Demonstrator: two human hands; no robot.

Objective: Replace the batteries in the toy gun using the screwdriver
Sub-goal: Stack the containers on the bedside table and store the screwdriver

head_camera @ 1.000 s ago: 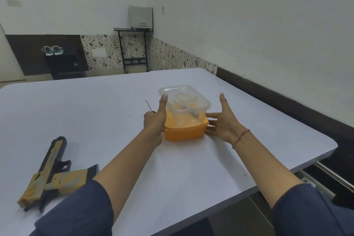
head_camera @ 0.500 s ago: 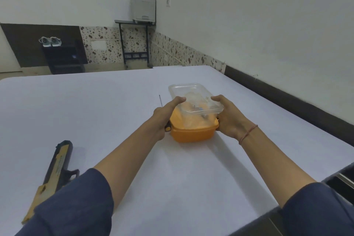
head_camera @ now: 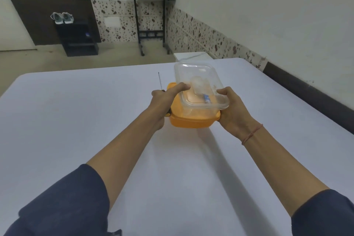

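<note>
An orange box (head_camera: 191, 120) with a clear plastic lid (head_camera: 197, 84) stands on the white table (head_camera: 76, 120). Through the lid I see something small and blue, perhaps a battery (head_camera: 206, 99). My left hand (head_camera: 164, 99) holds a screwdriver (head_camera: 160, 82), whose thin shaft points away from me, and its thumb presses on the lid's left edge. My right hand (head_camera: 229, 107) grips the lid's near right corner, which is tilted up off the box. The toy gun is out of view.
The table's far edge is close behind the box. Beyond it stand a black metal stand (head_camera: 151, 23) with a grey device, a dark shelf (head_camera: 78, 40) with a pair of shoes, and the wall along the right.
Both hands closed in on the box, and the lid has tilted up. The view has swung to the right, so the toy gun has left the frame at the lower left.
</note>
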